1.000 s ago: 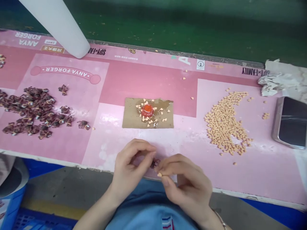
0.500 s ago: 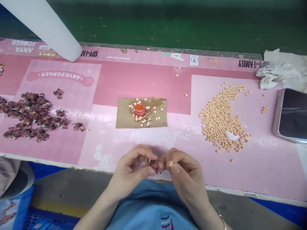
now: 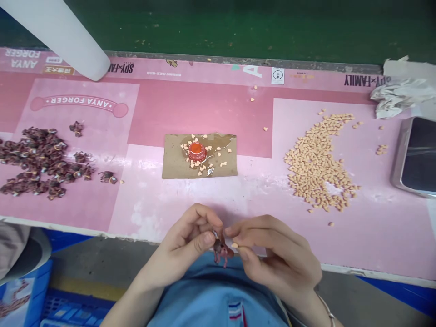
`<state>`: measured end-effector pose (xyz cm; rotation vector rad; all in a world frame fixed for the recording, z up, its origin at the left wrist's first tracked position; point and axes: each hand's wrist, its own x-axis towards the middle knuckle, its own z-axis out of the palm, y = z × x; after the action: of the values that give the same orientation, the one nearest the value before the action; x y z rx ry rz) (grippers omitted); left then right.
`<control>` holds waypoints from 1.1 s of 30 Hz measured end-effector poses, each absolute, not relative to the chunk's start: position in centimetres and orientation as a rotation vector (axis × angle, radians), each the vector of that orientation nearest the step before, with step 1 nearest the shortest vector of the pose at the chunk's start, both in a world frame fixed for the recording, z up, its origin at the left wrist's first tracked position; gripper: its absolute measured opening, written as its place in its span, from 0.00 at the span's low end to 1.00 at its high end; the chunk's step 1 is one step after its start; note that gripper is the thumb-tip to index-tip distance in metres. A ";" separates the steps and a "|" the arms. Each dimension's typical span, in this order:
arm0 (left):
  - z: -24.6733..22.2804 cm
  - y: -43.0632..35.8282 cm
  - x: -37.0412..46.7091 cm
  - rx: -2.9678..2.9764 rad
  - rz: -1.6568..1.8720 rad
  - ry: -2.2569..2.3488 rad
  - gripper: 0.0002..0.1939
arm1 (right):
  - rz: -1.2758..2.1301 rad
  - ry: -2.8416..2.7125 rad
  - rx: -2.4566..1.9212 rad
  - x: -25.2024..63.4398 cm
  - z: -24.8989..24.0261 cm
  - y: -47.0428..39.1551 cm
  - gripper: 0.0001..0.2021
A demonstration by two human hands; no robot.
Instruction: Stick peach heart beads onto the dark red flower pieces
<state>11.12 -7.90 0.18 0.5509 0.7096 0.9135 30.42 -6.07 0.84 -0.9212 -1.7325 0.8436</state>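
Between thumb and fingers, my left hand (image 3: 190,238) pinches a small dark reddish-brown figurine (image 3: 221,249) with thin legs hanging down. My right hand (image 3: 279,250) is closed in a pinch on a tiny beige heart-shaped piece (image 3: 235,245), right beside the figurine; whether they touch I cannot tell. Beyond my hands lies a brown cardboard piece (image 3: 221,170) wet with clear liquid. On it are a small red cap-like dish (image 3: 197,151) and several beige pieces. A pile of similar dark figurines (image 3: 41,154) is at left, and a heap of beige pieces (image 3: 316,163) at right.
A phone (image 3: 417,156) and crumpled paper (image 3: 395,97) lie at the right end of the pink mat. A white post-like object (image 3: 81,54) slants in at upper left. Green surface (image 3: 238,27) runs behind the table; blue crates (image 3: 68,304) stand below left.
My right hand has shifted right and its fingers have straightened, bringing the beige piece lower and closer to the figurine. The figurine is tilted so its legs point down. The view has shifted slightly.
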 end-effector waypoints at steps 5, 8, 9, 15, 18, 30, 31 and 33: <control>0.5 -7.9 11.0 0.547 0.897 0.736 0.05 | 0.801 -1.822 -0.917 30.5 0.9 -6.1 0.05; 0.6 -7.8 10.9 0.574 0.880 0.761 0.06 | 0.746 -1.887 -0.931 30.6 1.0 -6.1 0.07; 0.6 -7.7 11.0 0.586 0.879 0.776 0.07 | 0.723 -1.911 -0.939 30.6 1.0 -6.1 0.07; 1.1 -7.4 11.4 0.642 0.946 0.885 0.11 | 0.471 -2.107 -1.023 30.8 1.9 -6.9 0.08; 1.1 -7.4 11.5 0.662 0.988 0.930 0.15 | 0.369 -2.191 -1.039 31.4 2.3 -7.3 0.08; 1.3 -6.8 11.4 0.600 0.890 0.799 0.20 | 0.592 -2.120 -1.002 31.3 2.5 -5.8 0.10; 1.3 -6.8 11.3 0.601 0.876 0.800 0.20 | 0.594 -2.120 -0.998 31.3 2.4 -5.8 0.10; 1.3 -6.7 11.3 0.605 0.861 0.784 0.20 | 0.588 -2.130 -0.997 31.5 2.3 -5.8 0.11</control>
<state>11.28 -6.71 1.26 0.6045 0.7840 0.8613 31.48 -5.80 2.35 -0.9969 -2.1302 0.5878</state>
